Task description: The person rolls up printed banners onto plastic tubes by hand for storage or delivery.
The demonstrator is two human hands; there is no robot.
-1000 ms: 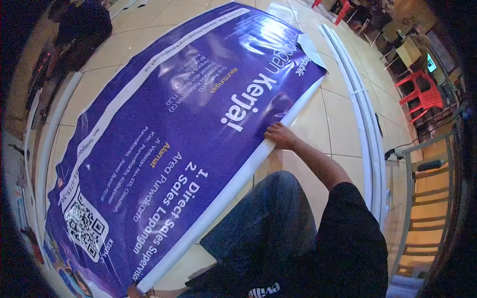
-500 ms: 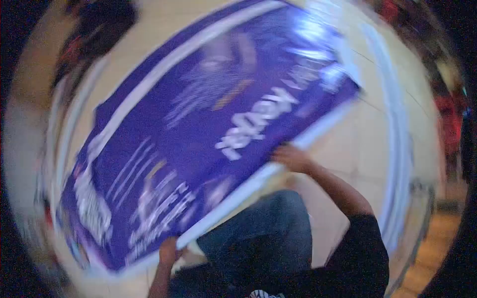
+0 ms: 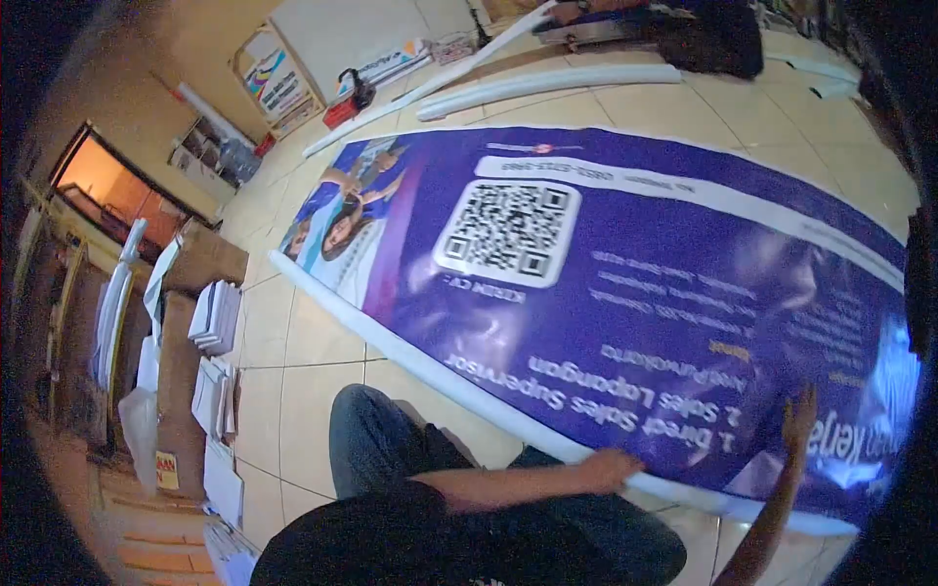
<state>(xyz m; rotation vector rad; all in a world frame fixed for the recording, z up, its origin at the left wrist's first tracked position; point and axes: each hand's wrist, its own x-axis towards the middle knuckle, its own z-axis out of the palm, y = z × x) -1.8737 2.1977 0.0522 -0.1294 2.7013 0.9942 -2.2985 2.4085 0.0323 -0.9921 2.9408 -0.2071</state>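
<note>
A large purple printed banner (image 3: 625, 322) with a QR code lies spread on the tiled floor. Along its near side runs a white rolled edge (image 3: 440, 386). My left hand (image 3: 614, 471) is closed over this edge, its fingers slightly blurred. To the right, my right hand (image 3: 799, 415) reaches over the printed text with its fingers stretched out; whether it touches the surface cannot be told. Bright glare covers part of the print near that hand.
Long white rolls (image 3: 552, 90) lie beyond the banner, near a person in dark clothing (image 3: 708, 39). A red basket (image 3: 340, 111) and a framed sign (image 3: 276, 83) are at the back. Stacked white papers (image 3: 213, 314) and a cardboard box (image 3: 181, 342) stand left.
The view has swung left, bringing the QR code, boxes and doorway into sight. My left hand is now along the rolled edge; my right hand has left that edge and reaches over the print.
</note>
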